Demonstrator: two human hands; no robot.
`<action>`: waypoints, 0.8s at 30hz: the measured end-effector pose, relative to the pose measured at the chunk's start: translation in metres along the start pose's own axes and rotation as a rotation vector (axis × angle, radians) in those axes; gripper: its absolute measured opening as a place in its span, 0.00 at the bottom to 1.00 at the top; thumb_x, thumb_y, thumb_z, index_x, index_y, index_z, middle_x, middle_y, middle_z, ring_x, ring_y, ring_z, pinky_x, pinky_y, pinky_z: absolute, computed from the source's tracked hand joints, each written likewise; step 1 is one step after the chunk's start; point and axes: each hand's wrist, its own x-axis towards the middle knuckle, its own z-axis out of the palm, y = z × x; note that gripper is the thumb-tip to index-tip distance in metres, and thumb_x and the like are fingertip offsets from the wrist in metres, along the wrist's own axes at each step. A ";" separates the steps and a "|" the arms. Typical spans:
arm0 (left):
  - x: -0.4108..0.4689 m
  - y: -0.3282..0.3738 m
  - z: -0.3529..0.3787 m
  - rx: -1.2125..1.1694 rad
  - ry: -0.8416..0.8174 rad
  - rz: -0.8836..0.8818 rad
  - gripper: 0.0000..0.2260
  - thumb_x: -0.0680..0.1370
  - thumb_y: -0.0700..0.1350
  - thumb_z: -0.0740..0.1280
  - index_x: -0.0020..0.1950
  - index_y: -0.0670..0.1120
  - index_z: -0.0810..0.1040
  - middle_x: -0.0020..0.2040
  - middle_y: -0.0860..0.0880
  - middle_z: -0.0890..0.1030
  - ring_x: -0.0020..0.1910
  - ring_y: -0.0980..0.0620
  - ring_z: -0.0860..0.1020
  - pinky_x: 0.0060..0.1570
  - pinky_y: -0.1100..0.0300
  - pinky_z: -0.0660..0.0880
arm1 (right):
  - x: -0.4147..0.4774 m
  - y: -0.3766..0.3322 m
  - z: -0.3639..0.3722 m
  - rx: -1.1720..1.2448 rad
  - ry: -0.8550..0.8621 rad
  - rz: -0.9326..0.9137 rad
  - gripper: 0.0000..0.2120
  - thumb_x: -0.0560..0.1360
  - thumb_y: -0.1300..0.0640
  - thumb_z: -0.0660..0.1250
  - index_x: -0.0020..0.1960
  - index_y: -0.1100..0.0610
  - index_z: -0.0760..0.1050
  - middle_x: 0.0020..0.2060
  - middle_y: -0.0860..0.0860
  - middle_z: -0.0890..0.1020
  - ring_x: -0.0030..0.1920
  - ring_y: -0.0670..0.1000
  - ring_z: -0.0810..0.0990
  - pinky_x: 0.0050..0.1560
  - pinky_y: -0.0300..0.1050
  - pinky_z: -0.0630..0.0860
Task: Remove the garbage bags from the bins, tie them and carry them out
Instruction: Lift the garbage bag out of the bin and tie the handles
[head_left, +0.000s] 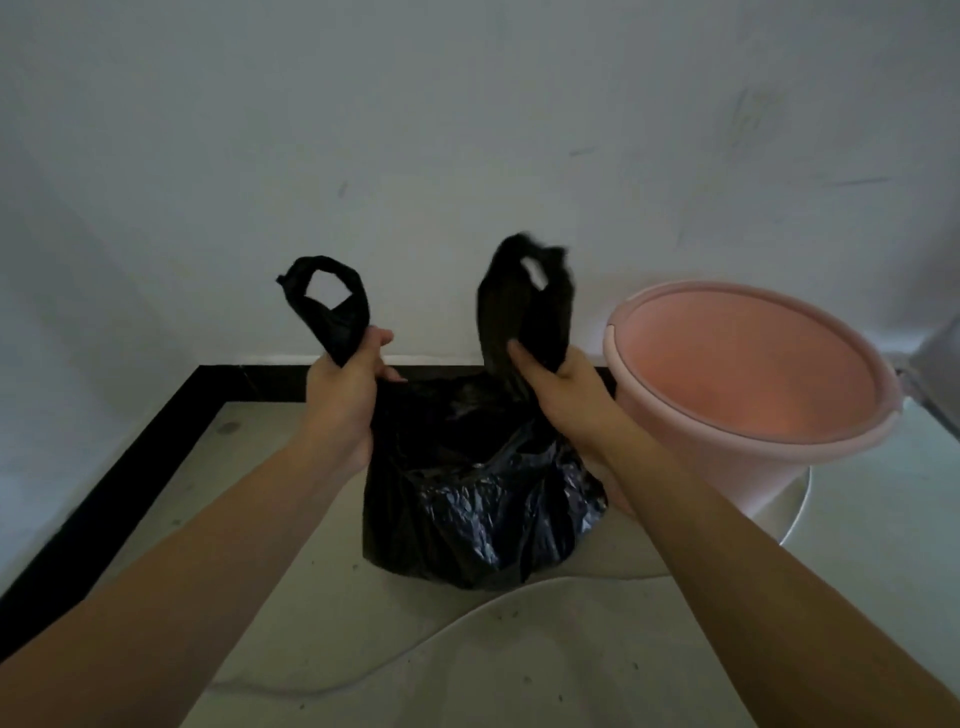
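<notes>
A black garbage bag (478, 499) sits on the pale floor in front of me, full and crinkled. Its two handle loops stick up above my fists. My left hand (343, 395) grips the left handle loop (327, 301). My right hand (566, 395) grips the right handle loop (524, 301), which looks blurred. The pink bin (748, 374) stands to the right of the bag, with nothing showing inside it.
A white wall (467, 130) rises close behind the bag, with a black skirting strip (130, 467) along the floor's back and left edge. A white round base (795, 514) shows under the pink bin. A grey object (935, 358) stands at the far right.
</notes>
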 end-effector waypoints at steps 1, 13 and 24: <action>-0.001 0.000 0.002 -0.025 -0.061 -0.032 0.08 0.82 0.48 0.66 0.49 0.44 0.78 0.29 0.51 0.72 0.29 0.54 0.76 0.38 0.59 0.76 | -0.002 0.001 -0.002 -0.096 -0.041 -0.039 0.12 0.81 0.49 0.65 0.60 0.54 0.79 0.50 0.45 0.85 0.52 0.43 0.84 0.50 0.33 0.78; -0.024 -0.004 0.030 0.082 -0.228 -0.011 0.15 0.81 0.51 0.67 0.37 0.45 0.74 0.23 0.51 0.70 0.22 0.53 0.74 0.36 0.56 0.78 | -0.029 0.002 -0.003 -0.354 -0.178 0.023 0.36 0.70 0.31 0.70 0.69 0.50 0.66 0.59 0.45 0.79 0.58 0.44 0.79 0.56 0.39 0.77; -0.013 -0.035 0.010 0.129 -0.227 -0.167 0.22 0.82 0.60 0.60 0.34 0.47 0.69 0.27 0.52 0.70 0.26 0.54 0.68 0.27 0.63 0.68 | -0.032 0.015 -0.016 -0.079 -0.032 0.159 0.10 0.82 0.60 0.62 0.60 0.55 0.80 0.56 0.54 0.84 0.56 0.51 0.83 0.59 0.45 0.79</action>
